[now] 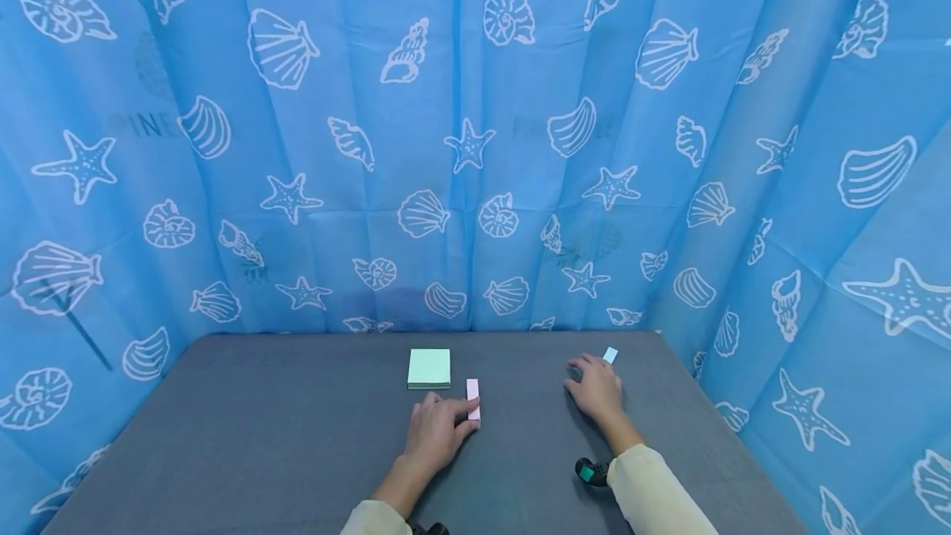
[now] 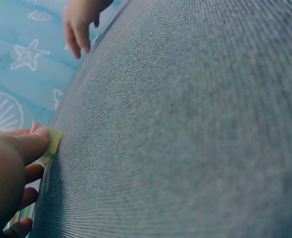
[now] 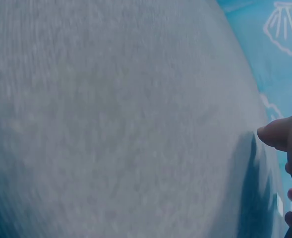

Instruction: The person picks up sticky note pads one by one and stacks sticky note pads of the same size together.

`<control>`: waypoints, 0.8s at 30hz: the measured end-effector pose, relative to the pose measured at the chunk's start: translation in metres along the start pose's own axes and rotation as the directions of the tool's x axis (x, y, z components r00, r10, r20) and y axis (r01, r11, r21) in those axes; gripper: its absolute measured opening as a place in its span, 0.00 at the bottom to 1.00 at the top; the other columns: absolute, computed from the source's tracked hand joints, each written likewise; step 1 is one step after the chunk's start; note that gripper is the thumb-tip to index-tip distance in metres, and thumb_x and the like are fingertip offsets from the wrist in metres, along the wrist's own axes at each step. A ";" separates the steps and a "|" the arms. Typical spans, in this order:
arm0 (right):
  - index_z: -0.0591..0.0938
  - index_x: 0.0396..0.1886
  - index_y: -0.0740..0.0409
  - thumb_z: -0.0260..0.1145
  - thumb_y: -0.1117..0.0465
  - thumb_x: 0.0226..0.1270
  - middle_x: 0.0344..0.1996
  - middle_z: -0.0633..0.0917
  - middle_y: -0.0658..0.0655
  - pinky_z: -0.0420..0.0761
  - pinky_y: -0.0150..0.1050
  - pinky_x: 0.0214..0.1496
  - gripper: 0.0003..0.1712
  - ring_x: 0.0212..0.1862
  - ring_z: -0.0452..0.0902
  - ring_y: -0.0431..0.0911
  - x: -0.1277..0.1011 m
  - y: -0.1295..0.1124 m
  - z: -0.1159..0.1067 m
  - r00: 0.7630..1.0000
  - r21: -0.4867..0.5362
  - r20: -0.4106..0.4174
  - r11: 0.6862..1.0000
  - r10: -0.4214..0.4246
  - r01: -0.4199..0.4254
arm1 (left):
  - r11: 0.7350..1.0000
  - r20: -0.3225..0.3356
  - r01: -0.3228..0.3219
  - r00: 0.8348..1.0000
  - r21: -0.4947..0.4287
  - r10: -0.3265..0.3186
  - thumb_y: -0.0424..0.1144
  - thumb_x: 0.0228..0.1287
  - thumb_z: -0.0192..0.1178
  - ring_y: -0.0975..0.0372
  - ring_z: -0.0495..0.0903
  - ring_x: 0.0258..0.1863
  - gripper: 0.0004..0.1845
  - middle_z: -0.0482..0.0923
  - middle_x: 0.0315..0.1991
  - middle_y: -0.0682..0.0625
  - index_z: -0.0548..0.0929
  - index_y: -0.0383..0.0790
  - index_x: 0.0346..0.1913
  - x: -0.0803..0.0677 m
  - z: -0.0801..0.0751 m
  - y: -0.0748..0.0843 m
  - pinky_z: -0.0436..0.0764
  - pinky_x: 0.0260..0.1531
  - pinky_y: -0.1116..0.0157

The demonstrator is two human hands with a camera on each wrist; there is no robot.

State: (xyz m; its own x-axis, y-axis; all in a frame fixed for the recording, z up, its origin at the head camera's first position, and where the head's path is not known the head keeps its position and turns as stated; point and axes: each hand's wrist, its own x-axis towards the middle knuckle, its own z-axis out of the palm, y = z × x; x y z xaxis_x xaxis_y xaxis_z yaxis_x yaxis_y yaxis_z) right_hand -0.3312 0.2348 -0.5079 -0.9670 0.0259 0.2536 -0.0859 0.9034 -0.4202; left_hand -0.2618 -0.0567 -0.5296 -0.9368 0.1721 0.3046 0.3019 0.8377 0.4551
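My left hand [image 1: 433, 433] pinches a narrow pad of sticky notes [image 1: 472, 389] between thumb and fingers at its near half. The pad is pink on top in the head view; a yellow-green side [image 2: 55, 142] shows in the left wrist view. Just beyond that hand lies a square stack of sticky notes [image 1: 429, 367], pale green on top. To the right, my right hand [image 1: 598, 387] hovers over the table with loosely bent fingers, holding nothing, its shadow below it. A small light blue strip [image 1: 610, 355] lies right past its fingers, partly hidden by them.
The grey cloth-covered table [image 1: 260, 428] ends at a blue curtain [image 1: 446, 147] with white shells and starfish, which also runs along both sides. A black strap piece with a green patch [image 1: 587, 471] sits by the right wrist.
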 end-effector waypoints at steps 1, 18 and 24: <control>0.81 0.55 0.63 0.68 0.60 0.62 0.63 0.72 0.70 0.59 0.67 0.59 0.21 0.66 0.60 0.67 0.000 0.002 -0.001 1.000 -0.006 0.010 1.000 0.017 -0.016 | 1.000 0.000 0.000 1.000 0.001 0.000 0.52 0.58 0.68 0.64 0.66 0.33 0.21 0.84 0.48 0.59 0.83 0.61 0.57 0.000 0.000 0.000 0.62 0.31 0.63; 0.74 0.64 0.65 0.63 0.55 0.68 0.68 0.65 0.70 0.54 0.70 0.60 0.28 0.67 0.54 0.71 0.004 0.024 -0.009 0.985 -0.002 0.141 0.995 0.095 -0.096 | 1.000 -0.003 -0.007 1.000 -0.001 0.007 0.53 0.59 0.67 0.65 0.65 0.31 0.21 0.84 0.47 0.60 0.83 0.62 0.57 0.000 -0.001 -0.001 0.62 0.30 0.63; 0.73 0.64 0.65 0.63 0.53 0.69 0.68 0.66 0.71 0.55 0.69 0.60 0.30 0.67 0.54 0.71 0.009 0.026 -0.009 0.980 -0.029 0.171 0.995 0.100 -0.096 | 1.000 0.001 0.014 1.000 -0.015 -0.014 0.52 0.58 0.68 0.65 0.65 0.32 0.22 0.84 0.47 0.59 0.83 0.61 0.57 -0.001 -0.002 0.001 0.62 0.31 0.63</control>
State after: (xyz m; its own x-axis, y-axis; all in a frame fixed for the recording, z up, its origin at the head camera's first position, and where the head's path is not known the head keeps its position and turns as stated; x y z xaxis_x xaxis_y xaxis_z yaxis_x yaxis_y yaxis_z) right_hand -0.3400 0.2625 -0.5083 -0.9974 0.0427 0.0579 0.0147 0.9088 -0.4169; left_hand -0.2606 -0.0571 -0.5280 -0.9410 0.1609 0.2977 0.2915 0.8323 0.4716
